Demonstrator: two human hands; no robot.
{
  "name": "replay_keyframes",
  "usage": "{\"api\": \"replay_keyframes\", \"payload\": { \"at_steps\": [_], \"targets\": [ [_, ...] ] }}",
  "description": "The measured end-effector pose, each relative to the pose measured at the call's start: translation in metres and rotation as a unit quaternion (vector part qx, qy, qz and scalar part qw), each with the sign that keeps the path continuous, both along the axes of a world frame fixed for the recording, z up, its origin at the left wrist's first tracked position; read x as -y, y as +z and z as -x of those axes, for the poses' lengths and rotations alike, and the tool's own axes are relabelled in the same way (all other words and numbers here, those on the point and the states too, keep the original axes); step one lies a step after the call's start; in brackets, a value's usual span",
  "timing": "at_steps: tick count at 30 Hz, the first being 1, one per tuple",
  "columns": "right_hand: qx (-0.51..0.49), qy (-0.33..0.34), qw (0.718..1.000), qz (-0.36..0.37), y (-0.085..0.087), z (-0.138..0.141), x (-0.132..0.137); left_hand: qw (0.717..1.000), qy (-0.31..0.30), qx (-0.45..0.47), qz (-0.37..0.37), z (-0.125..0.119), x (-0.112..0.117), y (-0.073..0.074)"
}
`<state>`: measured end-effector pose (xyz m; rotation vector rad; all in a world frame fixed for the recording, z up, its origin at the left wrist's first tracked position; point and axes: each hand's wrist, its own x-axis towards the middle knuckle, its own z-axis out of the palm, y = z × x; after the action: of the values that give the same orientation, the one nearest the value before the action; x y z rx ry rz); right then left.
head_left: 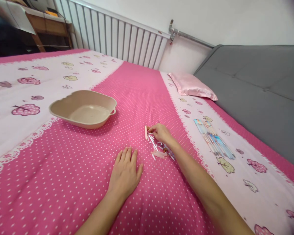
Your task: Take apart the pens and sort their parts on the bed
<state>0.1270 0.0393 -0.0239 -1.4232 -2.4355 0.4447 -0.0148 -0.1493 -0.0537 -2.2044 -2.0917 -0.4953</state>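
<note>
Sticks [159, 154] touching right hand [162, 133] — basin's rim [87, 125] well apart, bedspread [131, 129] between.

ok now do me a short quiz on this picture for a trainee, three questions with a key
1. Multiple choice: what is nearest the right hand?
a) basin
b) small pieces
c) radiator

2. True or false: the left hand lies palm down on the sheet.

3. Fill in the colour: the headboard beyond the pillow is ____.

Key: 1. b; 2. true; 3. grey
</note>
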Motion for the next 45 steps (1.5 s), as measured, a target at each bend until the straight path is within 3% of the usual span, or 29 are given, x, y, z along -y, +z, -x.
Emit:
{"api": "replay_keyframes", "payload": {
  "at_steps": [6, 12, 14, 15, 17, 19, 22, 26, 29, 32, 37, 42, 45],
  "targets": [
    [-0.060, -0.049, 0.997, -0.020, -0.011, 0.003, 0.006, 1.000, -0.004, 0.021, -0.002, 0.001, 0.001, 0.001],
    [-0.158, -0.067, 0.985, 0.028, 0.013, -0.007, 0.029, 0.990, -0.002, 0.138, -0.039, 0.002, -0.005, 0.003],
    [-0.208, -0.033, 0.974, 0.078, 0.023, -0.004, 0.046, 0.972, 0.005, 0.226, -0.057, 0.000, -0.008, 0.005],
    [-0.262, -0.001, 0.956, 0.128, 0.027, -0.002, 0.056, 0.958, 0.010, 0.278, -0.061, -0.002, -0.009, 0.007],
    [-0.324, 0.049, 0.920, 0.217, 0.029, 0.006, 0.076, 0.919, 0.015, 0.389, -0.056, -0.005, -0.010, 0.010],
    [-0.344, 0.069, 0.904, 0.246, 0.024, 0.015, 0.093, 0.875, 0.020, 0.482, -0.039, -0.008, -0.010, 0.013],
    [-0.330, 0.070, 0.916, 0.217, 0.011, 0.018, 0.103, 0.832, 0.034, 0.554, -0.014, -0.009, -0.011, 0.011],
    [-0.281, 0.115, 0.931, 0.204, 0.001, 0.003, 0.084, 0.791, 0.065, 0.608, 0.024, -0.010, -0.016, 0.005],
    [-0.217, 0.049, 0.974, 0.035, -0.007, -0.010, 0.058, 0.757, 0.095, 0.646, 0.035, -0.010, -0.020, 0.002],
    [-0.107, 0.022, 0.991, -0.075, -0.018, -0.014, 0.039, 0.755, 0.098, 0.648, 0.035, -0.011, -0.021, 0.000],
    [-0.055, 0.021, 0.995, -0.084, -0.032, -0.011, 0.032, 0.768, 0.083, 0.634, 0.033, -0.013, -0.018, -0.002],
    [-0.092, 0.009, 0.991, -0.093, -0.028, -0.013, 0.034, 0.776, 0.048, 0.628, 0.017, -0.015, -0.015, -0.003],
    [-0.242, -0.003, 0.968, -0.071, -0.013, -0.012, 0.046, 0.767, 0.031, 0.641, 0.017, -0.016, -0.014, -0.002]
  ]
}}
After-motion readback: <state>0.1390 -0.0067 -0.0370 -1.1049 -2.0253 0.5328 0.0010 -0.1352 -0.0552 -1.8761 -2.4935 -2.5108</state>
